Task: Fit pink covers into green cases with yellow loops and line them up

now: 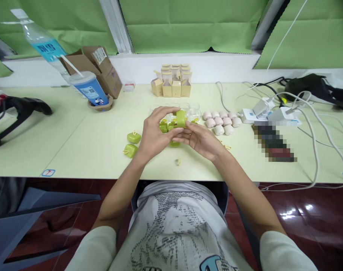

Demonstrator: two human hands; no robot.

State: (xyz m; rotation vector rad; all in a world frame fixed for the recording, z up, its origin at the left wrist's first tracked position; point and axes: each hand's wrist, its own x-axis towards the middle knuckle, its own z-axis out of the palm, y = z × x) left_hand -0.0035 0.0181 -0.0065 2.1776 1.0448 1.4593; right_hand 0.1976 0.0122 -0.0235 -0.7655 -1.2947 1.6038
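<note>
A small green plastic case (181, 118) is held up over the table between both hands. My left hand (157, 131) grips it from the left, fingers over the top and thumb underneath. My right hand (202, 140) closes on its right and lower side with the fingertips. More green cases lie behind and below the hands, partly hidden. Two green cases with yellow loops, an upper one (134, 137) and a lower one (130, 151), rest left of my left hand. A small pale yellow piece (178, 162) lies near the table's front edge.
Clear plastic cups (193, 110) stand behind the hands. Several pale pink rounded pieces (219, 121) sit to the right, near a white power strip (249, 116) and loose cables. Small cardboard boxes (171, 84) stand at the back. A blue cup (91, 90) and a bottle (44, 43) are at left.
</note>
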